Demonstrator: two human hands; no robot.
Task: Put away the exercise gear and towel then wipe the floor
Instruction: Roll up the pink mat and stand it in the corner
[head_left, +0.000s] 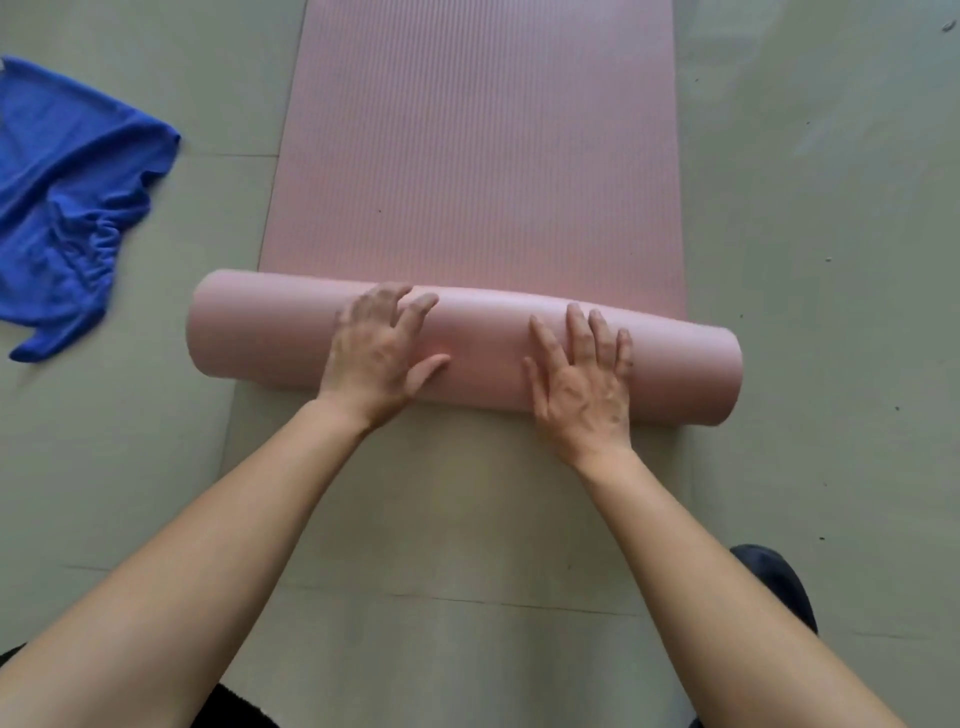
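Observation:
A pink exercise mat (478, 156) lies on the floor, stretching away from me. Its near end is wound into a thick roll (260, 327) lying across the view, slightly skewed to the right. My left hand (376, 358) rests flat on the roll left of its middle, fingers spread. Palm down with fingers apart, my right hand (582, 379) presses on the roll's right half. Neither hand grips anything. A crumpled blue towel (67, 208) lies on the floor to the left of the mat.
The grey-green tiled floor (810, 208) surrounds the mat, with small dark specks on the right. A dark shoe (774, 582) shows at the lower right beside my right forearm. Dark fabric appears at the bottom left edge.

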